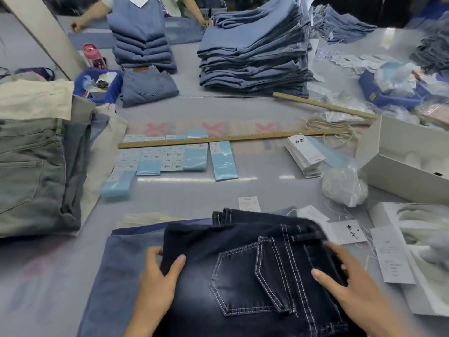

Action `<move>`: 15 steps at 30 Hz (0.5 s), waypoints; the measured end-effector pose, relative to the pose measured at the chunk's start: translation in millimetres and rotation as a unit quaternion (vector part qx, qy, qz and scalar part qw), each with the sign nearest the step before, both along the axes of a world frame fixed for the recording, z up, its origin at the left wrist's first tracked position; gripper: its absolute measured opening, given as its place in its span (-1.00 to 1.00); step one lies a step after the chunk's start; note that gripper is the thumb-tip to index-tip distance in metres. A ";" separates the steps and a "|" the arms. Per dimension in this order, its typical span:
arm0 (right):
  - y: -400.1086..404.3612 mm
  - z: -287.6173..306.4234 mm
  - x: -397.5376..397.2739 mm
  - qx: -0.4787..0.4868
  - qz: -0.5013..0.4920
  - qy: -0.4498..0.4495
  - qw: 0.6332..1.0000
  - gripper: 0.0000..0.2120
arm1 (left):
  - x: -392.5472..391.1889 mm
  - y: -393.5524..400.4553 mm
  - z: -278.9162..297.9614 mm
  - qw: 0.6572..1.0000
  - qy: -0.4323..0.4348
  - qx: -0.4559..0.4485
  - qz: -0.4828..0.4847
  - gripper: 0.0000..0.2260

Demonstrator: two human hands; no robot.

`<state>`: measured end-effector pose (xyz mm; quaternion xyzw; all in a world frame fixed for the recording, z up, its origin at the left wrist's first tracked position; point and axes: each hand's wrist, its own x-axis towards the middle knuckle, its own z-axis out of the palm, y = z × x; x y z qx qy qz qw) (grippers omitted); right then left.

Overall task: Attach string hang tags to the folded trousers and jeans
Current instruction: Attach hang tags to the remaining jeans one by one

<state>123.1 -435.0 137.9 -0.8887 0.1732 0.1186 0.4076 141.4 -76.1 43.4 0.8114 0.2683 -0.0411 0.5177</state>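
Folded dark navy jeans (233,259) with white stitching lie in front of me on top of lighter blue trousers (114,276). My left hand (158,278) grips the jeans' left folded edge, thumb on top and fingers curled under. My right hand (349,285) grips the waistband side at the right, near a belt loop. A white hang tag (347,231) with black characters lies just right of the waistband, its string trailing. A stack of the same hang tags (305,154) sits further back on the table.
Grey trousers (31,176) are piled at left. Blue and white label strips (170,156) and a wooden ruler (218,138) lie mid-table. Stacks of light blue jeans (255,52) stand at the back. White boxes (401,164) and a plastic bag (342,183) sit right. Another person works across the table.
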 end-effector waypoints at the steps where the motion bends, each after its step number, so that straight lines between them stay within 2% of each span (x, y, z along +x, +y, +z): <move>1: 0.7 -4.4 -4.6 0.015 0.001 0.033 0.999 -0.47 | -5.7 -11.4 -0.2 0.998 0.032 0.035 -0.035 -0.66; 3: 3.3 -8.7 -5.9 -0.018 0.014 0.066 0.998 -0.46 | -5.9 -27.8 4.8 0.986 0.037 0.145 -0.075 -0.53; 4: 4.1 -5.3 -3.0 -0.085 0.030 0.050 0.995 -0.41 | 0.2 -34.8 11.7 0.975 0.005 0.205 -0.090 -0.43; 6: 8.0 12.6 4.6 -0.227 0.048 -0.079 0.969 -0.35 | 14.2 -57.3 41.8 0.936 -0.130 0.298 -0.134 -0.36; 8: 20.4 31.9 14.3 -0.276 0.014 -0.260 0.925 -0.43 | 27.1 -93.2 72.1 0.886 -0.288 0.310 -0.189 -0.43; 9: 29.0 35.7 18.8 -0.278 0.014 -0.302 0.912 -0.42 | 30.9 -113.0 80.8 0.869 -0.317 0.305 -0.227 -0.43; 11: 46.0 19.5 18.8 -0.255 0.085 -0.243 0.932 -0.37 | 25.5 -150.6 77.3 0.858 -0.272 0.301 -0.314 -0.40; 13: 52.7 -24.5 -1.0 -0.212 0.127 -0.090 0.965 -0.44 | 4.2 -177.0 53.3 0.837 -0.186 0.329 -0.397 -0.44; 15: 46.5 -56.8 -24.9 -0.167 0.108 -0.088 0.976 -0.47 | -16.1 -186.5 33.6 0.812 -0.161 0.350 -0.439 -0.46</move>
